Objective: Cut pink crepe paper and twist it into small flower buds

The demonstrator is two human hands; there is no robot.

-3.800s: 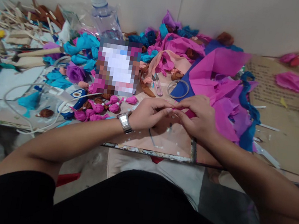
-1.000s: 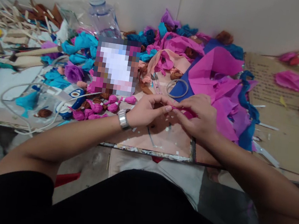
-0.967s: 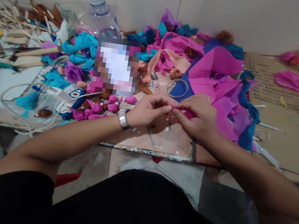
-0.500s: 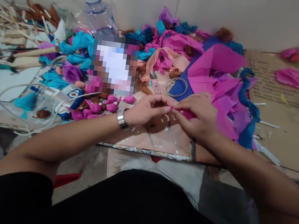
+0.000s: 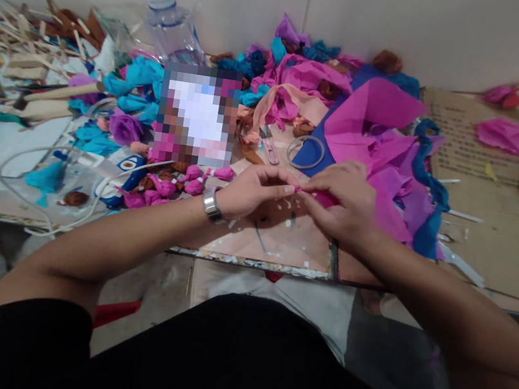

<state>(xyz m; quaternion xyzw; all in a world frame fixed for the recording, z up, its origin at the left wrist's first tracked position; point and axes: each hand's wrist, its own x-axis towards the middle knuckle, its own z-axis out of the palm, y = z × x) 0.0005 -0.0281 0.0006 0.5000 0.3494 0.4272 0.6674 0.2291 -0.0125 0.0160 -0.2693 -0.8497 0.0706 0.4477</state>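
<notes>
My left hand [image 5: 260, 191] and my right hand [image 5: 344, 197] meet over the tabletop, fingertips almost touching. Both pinch a small piece of pink crepe paper [image 5: 327, 198]; part of it shows under my right fingers, and the rest is hidden. Just beyond the hands lie a ring of wire or tape [image 5: 303, 165] and pink thread snips [image 5: 272, 151]. Several small tied pink paper bundles [image 5: 193, 185] rest left of my left hand. Behind my right hand spreads a heap of pink and purple paper sheets [image 5: 372, 120].
A clear plastic bottle [image 5: 176, 32] with a white cap stands at the back. A white cable [image 5: 17, 148] loops over the left side. Wooden sticks [image 5: 25, 33] are piled at far left. Brown cardboard [image 5: 503, 224] covers the right side. The table's front edge [image 5: 249, 262] is close to my body.
Both hands stay in nearly the same place, still pinching the pink paper. The view has shifted very slightly.
</notes>
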